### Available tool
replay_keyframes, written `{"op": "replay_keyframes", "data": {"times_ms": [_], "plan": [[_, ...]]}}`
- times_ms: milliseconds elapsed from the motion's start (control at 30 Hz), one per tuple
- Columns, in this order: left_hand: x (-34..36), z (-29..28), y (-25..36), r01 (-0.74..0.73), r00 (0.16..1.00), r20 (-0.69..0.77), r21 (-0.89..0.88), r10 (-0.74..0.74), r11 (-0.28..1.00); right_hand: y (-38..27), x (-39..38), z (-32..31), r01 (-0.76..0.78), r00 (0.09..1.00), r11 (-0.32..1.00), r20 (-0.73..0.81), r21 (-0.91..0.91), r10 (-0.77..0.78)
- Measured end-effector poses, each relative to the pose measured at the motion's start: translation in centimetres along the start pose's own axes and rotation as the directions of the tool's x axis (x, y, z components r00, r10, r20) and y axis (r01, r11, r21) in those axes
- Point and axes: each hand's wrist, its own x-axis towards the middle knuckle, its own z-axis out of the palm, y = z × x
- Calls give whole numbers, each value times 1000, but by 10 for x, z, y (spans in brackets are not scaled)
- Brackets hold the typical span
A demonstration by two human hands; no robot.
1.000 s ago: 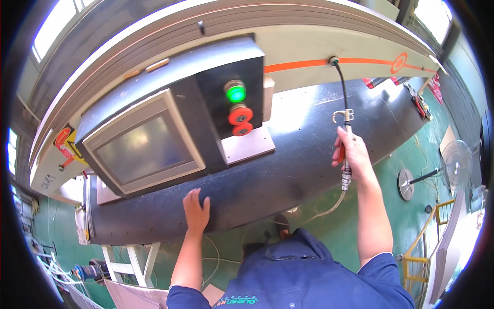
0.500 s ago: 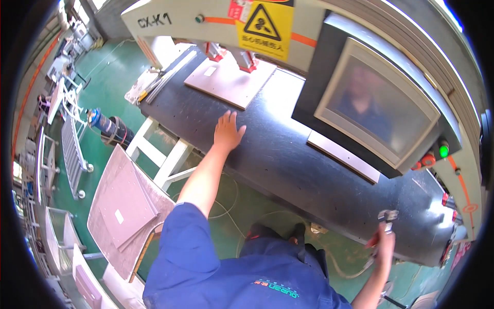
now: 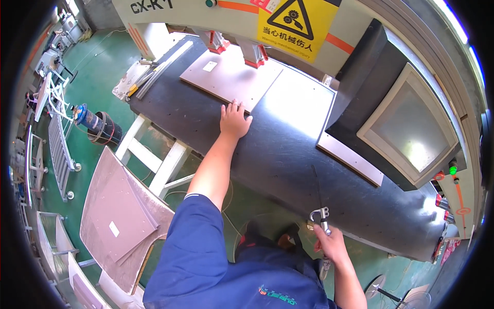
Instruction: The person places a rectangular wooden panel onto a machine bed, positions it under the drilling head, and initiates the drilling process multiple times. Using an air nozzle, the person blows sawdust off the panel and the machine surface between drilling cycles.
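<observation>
My left hand (image 3: 235,122) reaches out over the black machine table, fingers stretched and apart, the fingertips at the near edge of a flat pinkish board (image 3: 226,77). A white label sits on that board, and red-tipped machine parts (image 3: 253,54) hang over its far side. My right hand (image 3: 332,244) is closed round a silver air blow gun (image 3: 323,221) in front of the table's near edge. Its thin dark nozzle points away over the table. The lower part of the blow gun is partly hidden by my fingers.
A tilted control screen (image 3: 411,129) juts over the black table (image 3: 278,159) on the right, above a narrow board strip (image 3: 350,159). To the left, more pinkish boards (image 3: 121,216) lie stacked on a stand. A white frame leg (image 3: 149,154) stands beside them.
My left hand has moved slightly forward and right, up to the board's edge. My right hand has swung left with the blow gun, toward my body. The view has shifted.
</observation>
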Motion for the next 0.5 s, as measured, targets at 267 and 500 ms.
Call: {"op": "replay_keyframes", "data": {"times_ms": [267,500], "plan": [[-66,-19,30,-67,997,-26,-18,67,998,-30,16,5,37,986,998,158,44,-44],[-133,-53,89,-58,998,-10,-156,57,986,-50,26,-4,156,944,985,306,-70,-128]]}}
